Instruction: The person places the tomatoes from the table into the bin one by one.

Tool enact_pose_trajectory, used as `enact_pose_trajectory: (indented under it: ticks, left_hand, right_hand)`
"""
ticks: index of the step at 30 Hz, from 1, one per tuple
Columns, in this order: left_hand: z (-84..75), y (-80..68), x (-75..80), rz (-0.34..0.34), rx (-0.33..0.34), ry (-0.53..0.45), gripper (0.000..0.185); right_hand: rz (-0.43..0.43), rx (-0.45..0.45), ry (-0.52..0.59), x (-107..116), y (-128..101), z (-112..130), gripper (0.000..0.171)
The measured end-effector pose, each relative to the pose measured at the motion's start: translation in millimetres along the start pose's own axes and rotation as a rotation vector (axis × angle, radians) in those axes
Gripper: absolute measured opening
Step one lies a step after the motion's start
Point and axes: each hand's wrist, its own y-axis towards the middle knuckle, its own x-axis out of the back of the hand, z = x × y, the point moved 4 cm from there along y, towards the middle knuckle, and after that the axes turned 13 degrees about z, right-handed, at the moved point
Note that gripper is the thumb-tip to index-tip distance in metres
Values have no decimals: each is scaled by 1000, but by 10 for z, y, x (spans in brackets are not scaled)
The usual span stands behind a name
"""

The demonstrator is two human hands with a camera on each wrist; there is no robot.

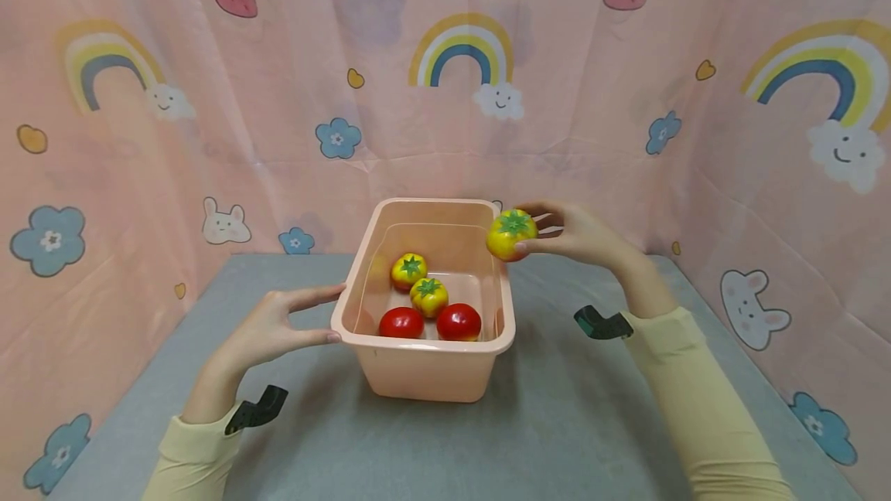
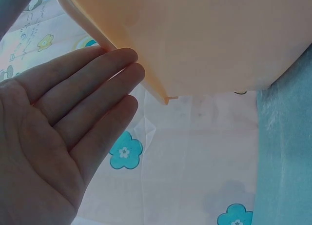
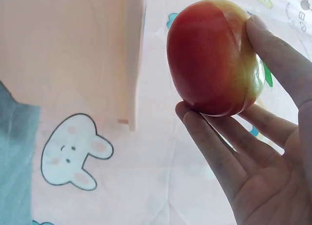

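My right hand (image 1: 567, 234) holds a yellow and red toy tomato (image 1: 511, 234) between thumb and fingers, its green leafy top up, over the right rim of a pink plastic basin (image 1: 428, 369). In the right wrist view the tomato's red underside (image 3: 204, 59) shows, with the thumb on one side and fingertips on the other. Inside the basin lie two yellow tomatoes with green tops (image 1: 408, 271) and two showing red (image 1: 459, 322). My left hand (image 1: 278, 327) touches the basin's left rim; in the left wrist view its fingers (image 2: 92, 83) are straight against the outside.
The basin stands on a grey cloth-covered table (image 1: 571, 424). A pink patterned curtain (image 1: 543, 161) hangs behind and along both sides. Each wrist wears a black camera mount, one on the left sleeve (image 1: 256, 410) and one on the right (image 1: 602, 324).
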Motion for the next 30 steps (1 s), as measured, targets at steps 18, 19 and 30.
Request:
enact_pose_trajectory:
  ticks: [18, 19, 30]
  left_hand:
    - [14, -3, -13, -2, -2, -19, 63]
    - [18, -3, -15, -1, 0, -20, 63]
    - [46, 2, -17, -2, -12, -21, 63]
  right_hand:
    - [52, 2, -61, 12, 178, 202, 61]
    - [54, -4, -64, 9, 193, 213, 61]
    - [89, -1, -116, -19, 365, 355, 55]
